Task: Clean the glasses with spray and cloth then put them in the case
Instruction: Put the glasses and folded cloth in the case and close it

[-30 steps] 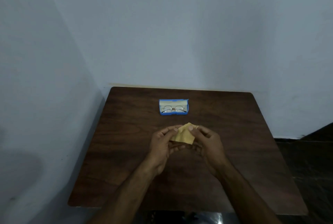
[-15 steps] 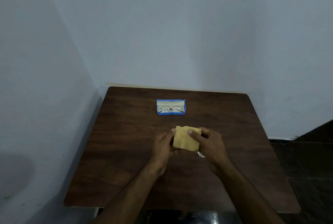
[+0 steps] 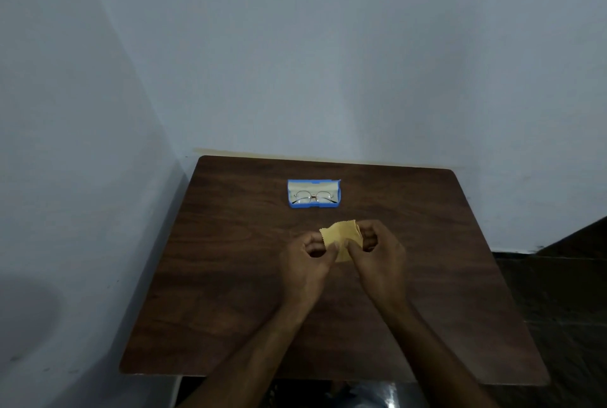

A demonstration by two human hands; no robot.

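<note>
The glasses (image 3: 312, 196) lie in the open case (image 3: 313, 207) near the table's (image 3: 230, 276) far edge. Your left hand (image 3: 307, 263) and right hand (image 3: 377, 256) both pinch the cloth (image 3: 341, 236) mid-table. No spray visible; cleaning unconfirmed, case unclosed.

We lose part of the cloth (image 3: 341, 234) behind the left hand (image 3: 307, 264) and right hand (image 3: 379, 258) (forearms cut off near).

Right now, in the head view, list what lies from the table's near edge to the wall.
Table near edge → left hand and right hand side by side, both pinching → yellow cloth → open blue case with the glasses in it → wall.
</note>
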